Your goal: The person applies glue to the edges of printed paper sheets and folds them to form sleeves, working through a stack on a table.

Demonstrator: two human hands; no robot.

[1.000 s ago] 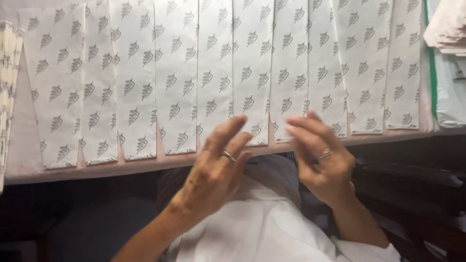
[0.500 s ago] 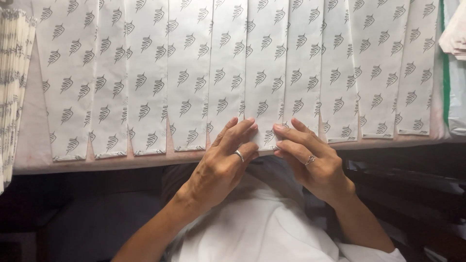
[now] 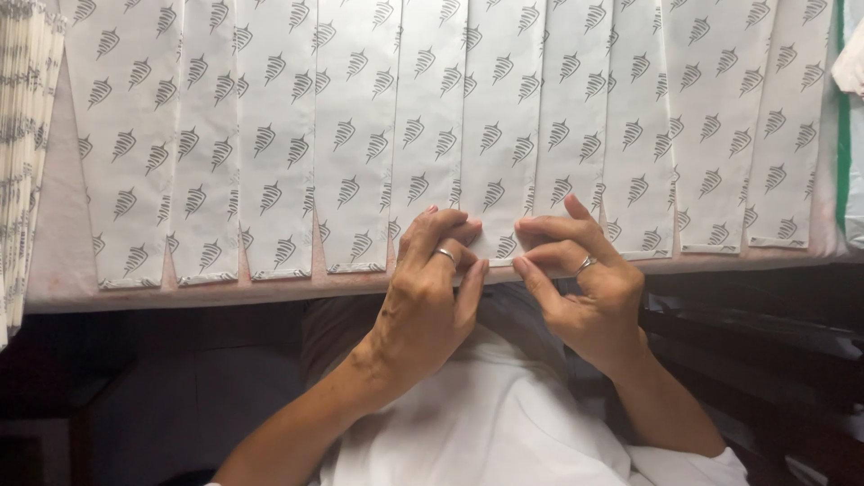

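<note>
Two hands at near edge of table (image 3: 63, 270), both pinching bottom end of one paper strip (image 3: 500, 135). Left hand (image 3: 432, 297): fingers curled, thumb and fingertips closed on strip's lower edge, ring on one finger. Right hand (image 3: 580, 279): fingers bent, thumb and forefinger closed on same lower edge, ring visible; fingertips of both hands nearly meeting at strip's bottom. Held strip: white, printed with repeated grey leaf-like marks, lying flat on table, lower end right at table's near edge, roughly midway along table. Row of matching strips (image 3: 270, 135) laid side by side across table, overlapping slightly, on both sides of held strip, lower ends a little short of table's near edge. Stack of folded printed paper (image 3: 22, 162) standing on edge at table's left end. Green band (image 3: 843, 117) running along table's right end, pale crumpled material (image 3: 850, 63) just beyond it. White garment (image 3: 486, 423) below table's near edge, under both forearms. Dark space beneath table to either side; detail there not resolvable.
</note>
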